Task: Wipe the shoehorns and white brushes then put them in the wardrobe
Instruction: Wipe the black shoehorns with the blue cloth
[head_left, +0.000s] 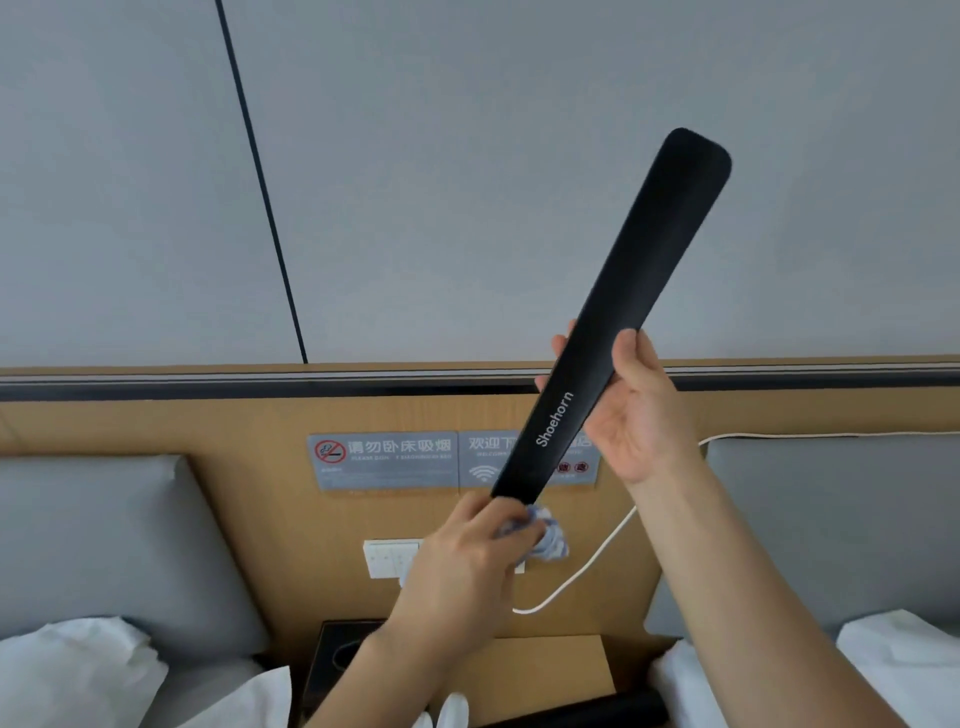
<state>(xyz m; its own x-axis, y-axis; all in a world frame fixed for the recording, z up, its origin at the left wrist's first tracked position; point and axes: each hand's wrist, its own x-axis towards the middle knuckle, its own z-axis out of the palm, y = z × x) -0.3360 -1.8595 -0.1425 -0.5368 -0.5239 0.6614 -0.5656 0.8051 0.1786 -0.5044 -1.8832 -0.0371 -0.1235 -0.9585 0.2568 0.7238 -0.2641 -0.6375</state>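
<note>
Black shoehorn (639, 270): R hand (628, 410) clamped round mid-shaft, L hand (467, 556) pinching cloth (545, 540) on lower end. Risk: hard wipe vs. light hold, shoehorn may slip, drop.

Wooden wall panel (249, 426) bears a no-smoking sign (382, 460). Switch plate (387, 557) sits below it. White cable (587, 571) hangs alongside. Grey cushion (104, 545) at left.
</note>
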